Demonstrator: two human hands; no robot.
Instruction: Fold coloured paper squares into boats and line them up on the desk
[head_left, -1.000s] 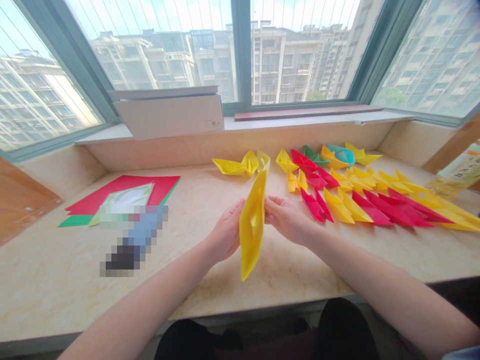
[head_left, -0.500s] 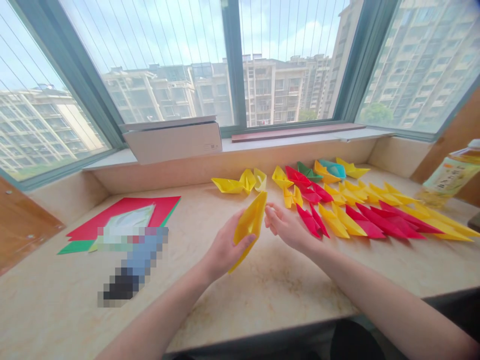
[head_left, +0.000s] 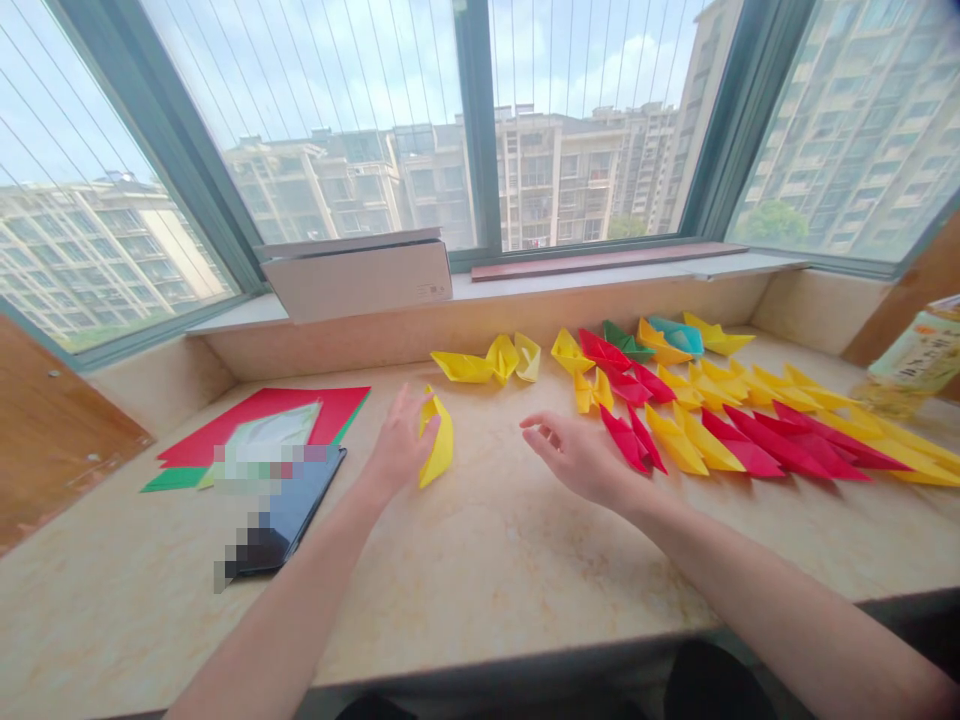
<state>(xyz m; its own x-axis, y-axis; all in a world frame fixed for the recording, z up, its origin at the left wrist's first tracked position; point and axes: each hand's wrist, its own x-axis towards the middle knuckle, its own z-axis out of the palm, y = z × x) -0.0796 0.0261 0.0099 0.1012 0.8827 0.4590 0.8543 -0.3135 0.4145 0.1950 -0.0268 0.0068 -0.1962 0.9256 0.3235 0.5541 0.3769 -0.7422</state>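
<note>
My left hand (head_left: 399, 443) reaches forward over the marble counter (head_left: 480, 590) and holds a folded yellow paper boat (head_left: 439, 443) by its side, thumb against it, close to the surface. My right hand (head_left: 581, 457) hovers palm-up to the right with its fingers loosely spread and nothing in it. Just beyond the hands lie other yellow paper boats (head_left: 487, 362). A row of several red, yellow, green and blue paper boats (head_left: 720, 410) stretches along the counter to the right of my right hand.
A stack of red and green paper sheets (head_left: 262, 425) lies at the left, with a dark tablet (head_left: 289, 505) in front of it. A white box (head_left: 360, 275) sits on the window sill. A bottle (head_left: 915, 360) stands at the far right.
My left hand has carried the yellow boat away from my right hand, forward and left, down near the counter. My right hand let go and opened.
</note>
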